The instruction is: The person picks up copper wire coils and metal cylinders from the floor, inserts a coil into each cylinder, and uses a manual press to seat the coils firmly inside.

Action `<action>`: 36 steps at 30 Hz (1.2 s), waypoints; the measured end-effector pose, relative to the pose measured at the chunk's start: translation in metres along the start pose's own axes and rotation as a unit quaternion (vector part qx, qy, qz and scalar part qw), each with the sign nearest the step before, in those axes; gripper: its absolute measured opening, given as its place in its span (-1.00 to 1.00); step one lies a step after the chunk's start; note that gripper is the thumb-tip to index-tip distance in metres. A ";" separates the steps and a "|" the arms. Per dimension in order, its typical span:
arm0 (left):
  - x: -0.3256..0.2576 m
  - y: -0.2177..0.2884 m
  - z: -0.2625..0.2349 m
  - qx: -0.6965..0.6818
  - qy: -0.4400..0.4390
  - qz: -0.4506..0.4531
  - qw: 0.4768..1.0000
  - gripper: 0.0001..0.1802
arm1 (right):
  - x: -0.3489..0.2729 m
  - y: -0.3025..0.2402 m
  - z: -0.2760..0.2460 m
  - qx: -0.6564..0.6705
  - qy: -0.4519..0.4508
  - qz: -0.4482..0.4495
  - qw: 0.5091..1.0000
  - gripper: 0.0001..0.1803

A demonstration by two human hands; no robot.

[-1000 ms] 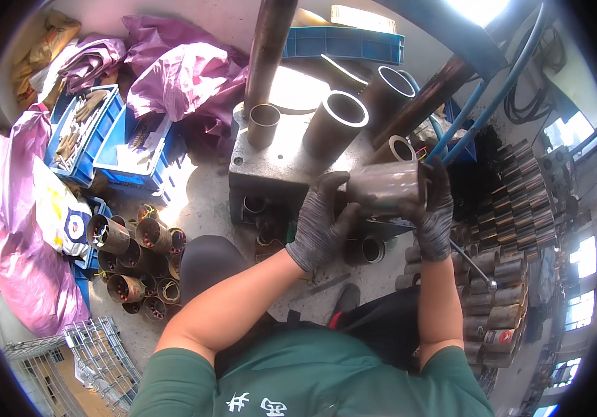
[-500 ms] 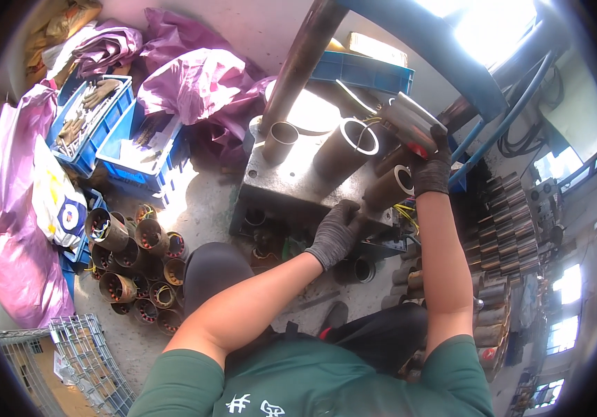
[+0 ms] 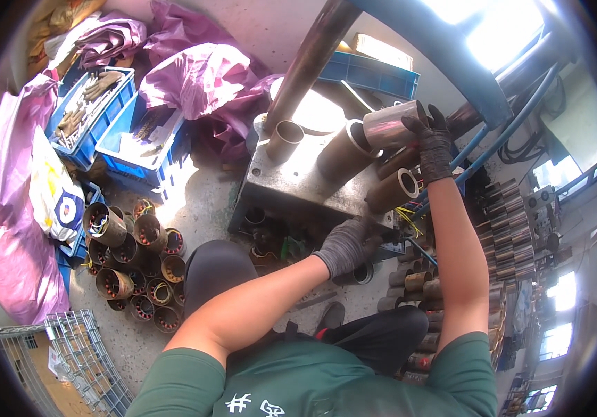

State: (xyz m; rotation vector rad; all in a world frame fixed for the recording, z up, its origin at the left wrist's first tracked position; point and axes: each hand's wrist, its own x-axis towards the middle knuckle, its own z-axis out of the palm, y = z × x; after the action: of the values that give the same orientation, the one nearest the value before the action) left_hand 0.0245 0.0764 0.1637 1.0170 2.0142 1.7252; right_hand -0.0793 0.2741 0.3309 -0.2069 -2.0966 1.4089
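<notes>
My right hand (image 3: 434,146), in a dark glove, grips the end of a shiny metal cylinder (image 3: 390,126). The cylinder is tilted, its other end by the mouth of a wide dark tube (image 3: 343,154) standing on a metal press bed (image 3: 291,182). A thick-walled tube (image 3: 390,192) leans at the bed's right end, below that hand, with yellow-green wires (image 3: 409,213) beside it. My left hand (image 3: 345,247), in a grey glove, is closed at the bed's front right edge; its fingertips are dark and blurred, and what they hold is hidden.
A short tube (image 3: 285,142) stands on the bed's left. Blue frame bars (image 3: 444,48) cross above. Several wire-wound motor shells (image 3: 128,250) are stacked on the left floor, near blue bins (image 3: 138,149) and purple sacks (image 3: 17,229). Rows of metal cylinders (image 3: 503,229) lie at the right.
The shiny cylinder has turned from steeply tilted to nearly level, and its left end has come to the wide tube's mouth. My left hand has moved slightly right and down along the bed's edge.
</notes>
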 end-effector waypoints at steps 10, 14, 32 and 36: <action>-0.001 -0.002 0.007 0.141 -0.069 0.044 0.987 -0.45 | 0.029 -0.025 0.035 -0.425 -0.091 -0.073 0.898 -0.15; -0.004 -0.005 0.008 0.172 -0.080 0.054 0.980 -0.43 | 0.030 -0.047 0.042 -0.499 -0.160 -0.089 0.847 -0.20; -0.011 0.000 0.004 0.255 -0.134 0.054 0.956 -0.46 | -0.090 -0.095 -0.099 -0.550 -0.262 -0.125 0.783 -0.48; -0.016 0.008 0.007 0.295 -0.170 0.071 0.938 -0.52 | -0.183 -0.105 -0.190 -0.574 -0.217 -0.075 0.786 -0.50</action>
State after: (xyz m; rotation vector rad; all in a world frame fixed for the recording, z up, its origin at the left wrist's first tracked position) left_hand 0.0427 0.0715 0.1663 1.5492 2.2990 0.8994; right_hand 0.1947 0.2989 0.4010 -0.1773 -3.0152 -0.1250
